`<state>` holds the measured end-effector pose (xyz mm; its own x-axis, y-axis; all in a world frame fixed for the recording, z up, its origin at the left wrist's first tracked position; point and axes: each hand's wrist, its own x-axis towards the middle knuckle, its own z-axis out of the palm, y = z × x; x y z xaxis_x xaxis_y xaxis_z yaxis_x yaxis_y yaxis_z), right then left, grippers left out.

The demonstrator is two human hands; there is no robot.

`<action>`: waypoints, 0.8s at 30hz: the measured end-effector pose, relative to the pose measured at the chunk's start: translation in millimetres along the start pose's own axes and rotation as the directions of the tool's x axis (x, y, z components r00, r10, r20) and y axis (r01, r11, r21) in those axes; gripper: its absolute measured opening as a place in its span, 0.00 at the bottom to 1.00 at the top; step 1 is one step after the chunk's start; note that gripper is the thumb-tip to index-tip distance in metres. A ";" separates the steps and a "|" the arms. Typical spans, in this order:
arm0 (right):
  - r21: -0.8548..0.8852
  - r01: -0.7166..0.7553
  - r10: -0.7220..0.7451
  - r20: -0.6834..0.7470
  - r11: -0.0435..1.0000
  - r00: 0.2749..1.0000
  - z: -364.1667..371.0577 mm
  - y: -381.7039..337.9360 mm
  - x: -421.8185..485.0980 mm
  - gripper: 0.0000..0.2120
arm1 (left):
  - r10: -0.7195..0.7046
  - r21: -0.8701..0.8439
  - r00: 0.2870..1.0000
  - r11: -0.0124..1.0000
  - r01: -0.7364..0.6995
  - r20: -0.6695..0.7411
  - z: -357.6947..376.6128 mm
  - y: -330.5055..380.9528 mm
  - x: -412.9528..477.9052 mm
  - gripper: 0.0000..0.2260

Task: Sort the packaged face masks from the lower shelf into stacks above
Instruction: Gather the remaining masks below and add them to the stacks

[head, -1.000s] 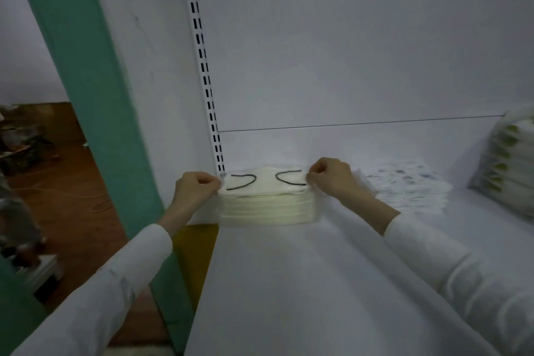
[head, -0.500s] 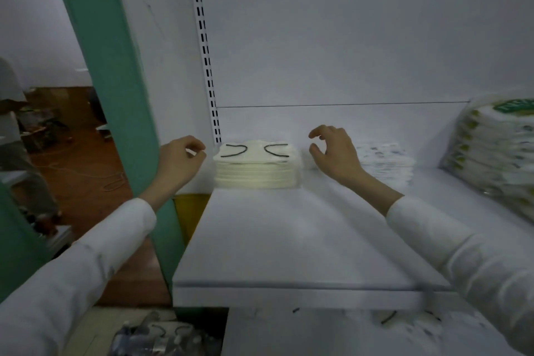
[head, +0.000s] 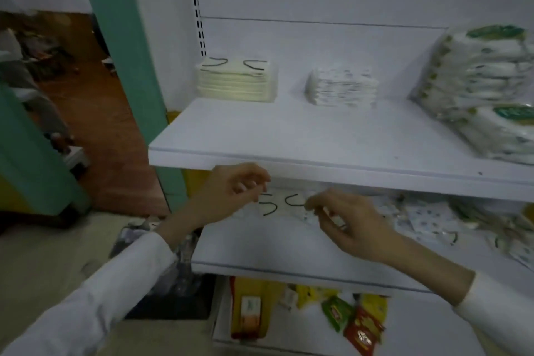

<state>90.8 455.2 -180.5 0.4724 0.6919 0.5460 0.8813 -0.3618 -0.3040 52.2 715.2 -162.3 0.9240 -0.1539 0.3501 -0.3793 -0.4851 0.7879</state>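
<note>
Near the lower shelf's (head: 260, 248) left edge, flat, long axis left-to-right: packaged mask (head: 277, 206), lying between both hands. Left hand (head: 231, 191) loosely curled, empty, over its left end; right hand (head: 349, 222) nearer, fingertips at right end, pinch impossible to tell.
</note>
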 end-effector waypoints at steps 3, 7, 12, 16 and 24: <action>0.006 -0.070 0.067 0.213 0.998 0.975 38.0 20.3 -47.6 0.10 | -0.195 0.000 0.980 0.981 0.195 0.035 28.3 -47.7 -21.4 0.11; 0.023 -0.395 0.367 0.321 0.918 0.873 101.3 75.7 -77.6 0.11 | -0.448 0.067 0.893 0.890 0.450 -0.049 63.3 -141.2 -48.9 0.14; -0.063 -0.630 0.608 0.356 0.774 0.710 188.0 164.1 -85.2 0.10 | -0.519 0.175 0.850 0.832 0.526 -0.087 99.0 -238.2 -54.2 0.18; -0.084 -0.754 0.748 0.238 0.651 0.620 241.8 228.8 -61.4 0.11 | -0.479 0.236 0.873 0.841 0.486 -0.091 117.4 -284.4 -26.2 0.14; -0.250 -0.839 0.875 0.103 0.484 0.474 300.9 325.4 16.5 0.19 | -0.379 0.280 0.905 0.863 0.422 -0.196 135.1 -325.9 15.9 0.06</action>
<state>381.5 537.0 -505.4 0.9933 0.0758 -0.0874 0.0335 -0.9113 -0.4103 197.1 754.5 -482.0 0.9699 0.2131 0.1175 0.0760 -0.7242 0.6854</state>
